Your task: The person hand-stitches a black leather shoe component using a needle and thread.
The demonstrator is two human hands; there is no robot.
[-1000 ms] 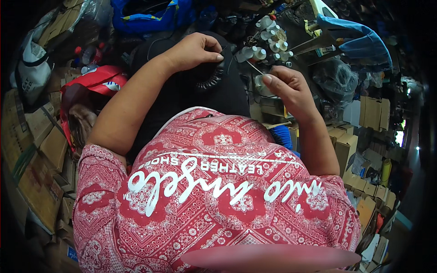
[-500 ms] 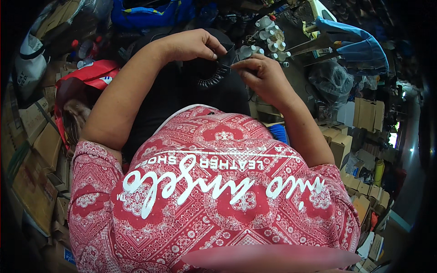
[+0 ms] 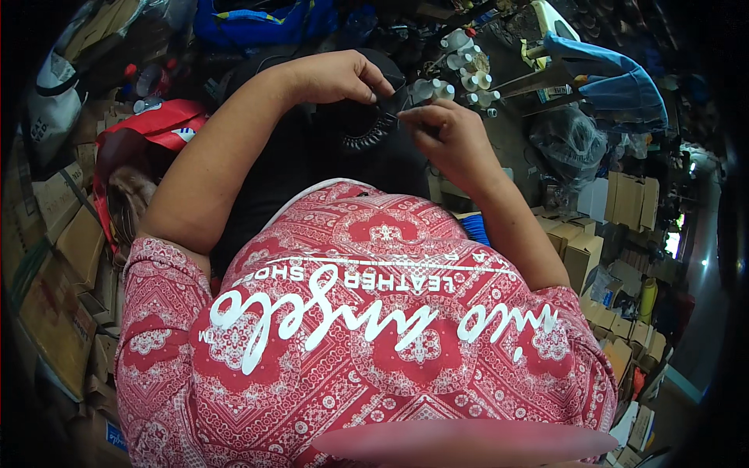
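A thin black piece (image 3: 393, 101) is held up over my dark-clothed lap; along its curved lower edge runs a row of small pale-edged notches. My left hand (image 3: 343, 78) is closed, with thumb and forefinger pinching the piece near its upper edge. To the right, my right hand (image 3: 449, 131) is also closed, its thumb and forefinger pressed together at the right end of the notched edge. Whether a fine thread or tool sits in the right fingertips is too small to make out. Dark cloth behind the piece hides its outline.
Several white-capped bottles (image 3: 460, 66) stand just beyond my right hand. A red bag (image 3: 148, 129) lies by my left elbow, and a blue bag (image 3: 261, 23) sits ahead. Cardboard boxes (image 3: 581, 253) fill the right side. A blue cloth (image 3: 620, 86) hangs at the far right.
My right hand has shifted slightly down, and the notched edge has moved a little up and right. My left hand keeps its pinch almost in place.
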